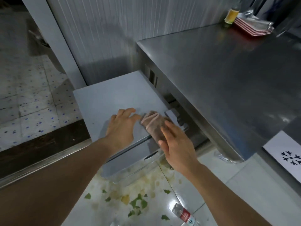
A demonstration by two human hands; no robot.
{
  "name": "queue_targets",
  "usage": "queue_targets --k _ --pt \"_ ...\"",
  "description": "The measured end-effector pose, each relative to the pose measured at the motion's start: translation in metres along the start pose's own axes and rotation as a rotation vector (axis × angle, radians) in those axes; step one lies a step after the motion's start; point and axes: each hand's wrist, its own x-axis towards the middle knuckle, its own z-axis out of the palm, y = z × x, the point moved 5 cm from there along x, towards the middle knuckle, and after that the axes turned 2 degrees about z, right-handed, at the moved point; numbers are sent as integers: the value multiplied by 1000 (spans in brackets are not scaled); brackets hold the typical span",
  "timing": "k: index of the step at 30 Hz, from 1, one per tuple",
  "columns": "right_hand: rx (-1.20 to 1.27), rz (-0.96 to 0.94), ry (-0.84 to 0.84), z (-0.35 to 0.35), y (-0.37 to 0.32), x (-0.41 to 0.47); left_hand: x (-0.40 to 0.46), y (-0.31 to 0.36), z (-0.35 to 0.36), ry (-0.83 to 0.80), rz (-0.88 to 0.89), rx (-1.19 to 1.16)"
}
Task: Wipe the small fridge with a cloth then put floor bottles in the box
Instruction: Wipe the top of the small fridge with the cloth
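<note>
Right hand: my right hand (175, 144) lies with straight fingers on the brown cloth (154, 123), pressing it down so it drags across the surface, not gripping it.
Left hand: my left hand (121, 126) rests flat and released on the fridge top, fingertips just beside the cloth's left end, I judge to steady myself while I lean in.
Cloth: rolled or bunched, lying on the top's right front corner, near the door edge.
Small fridge: the small fridge (104, 101) sits low, tucked against the steel tabletop (228, 66), so I work from above.
Stage: wiping looks underway; bottles not yet collected.
Floor: one plastic bottle (183, 214) lies on the tiles by my right forearm, among green scraps (138, 203) and stains.
Box: I cannot see it.
</note>
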Motion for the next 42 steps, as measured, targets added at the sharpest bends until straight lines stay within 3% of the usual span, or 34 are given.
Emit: queue_targets --k 2,4,7,15,22,28,35,38,42 --pt "9 -110 67 6 -8 12 -2 -19 2 37 -38 -9" --pt "-81 -192 -63 24 -13 26 -2 -37 3 41 -74 4" --pt "-200 -93 -221 52 3 29 -1 -56 11 20 -106 18" --pt "-183 85 -202 71 13 43 44 -86 12 86 -174 -1" --pt "-213 174 -143 73 13 128 95 -117 21 -24 -192 97" --pt "-183 206 -184 73 25 167 107 -141 34 -59 -181 20" --pt "-277 187 -211 69 20 125 107 -145 24 -36 -108 45" --pt "-263 174 -181 68 20 139 102 -172 5 79 -219 -10" --pt "-146 149 -124 81 12 211 91 -197 7 97 -312 -12"
